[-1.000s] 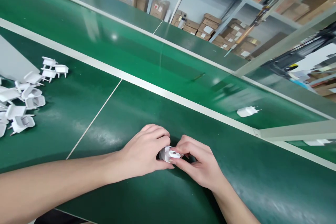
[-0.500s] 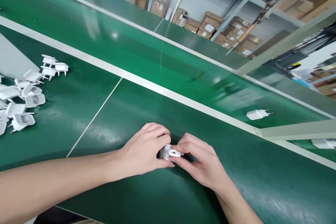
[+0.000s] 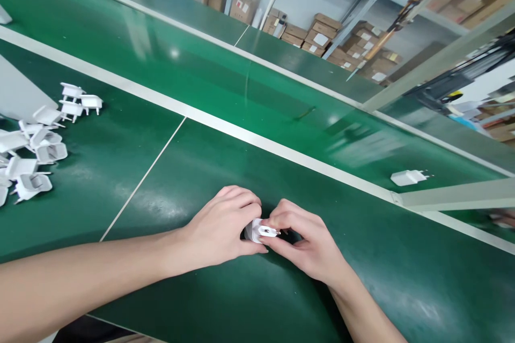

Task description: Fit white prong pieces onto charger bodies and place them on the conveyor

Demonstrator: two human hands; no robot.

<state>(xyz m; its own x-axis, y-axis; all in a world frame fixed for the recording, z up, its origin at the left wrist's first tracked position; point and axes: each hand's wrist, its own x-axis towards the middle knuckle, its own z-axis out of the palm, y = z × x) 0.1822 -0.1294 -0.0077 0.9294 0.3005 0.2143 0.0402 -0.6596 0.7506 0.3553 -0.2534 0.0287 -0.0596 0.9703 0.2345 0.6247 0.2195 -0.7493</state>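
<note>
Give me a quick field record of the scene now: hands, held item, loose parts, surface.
left hand: grips white plug
right hand: fingers at same plug's pin end
pile: white plug parts, far left on table
lone charger: on belt, far right
table: green, under both hands
boxes: stacked behind the belt

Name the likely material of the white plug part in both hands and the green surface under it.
White plug part: likely moulded plastic, smooth, uniform white with rounded edges. Green surface: probably PVC or rubber matting, semi-gloss, mirroring lights softly.
</note>
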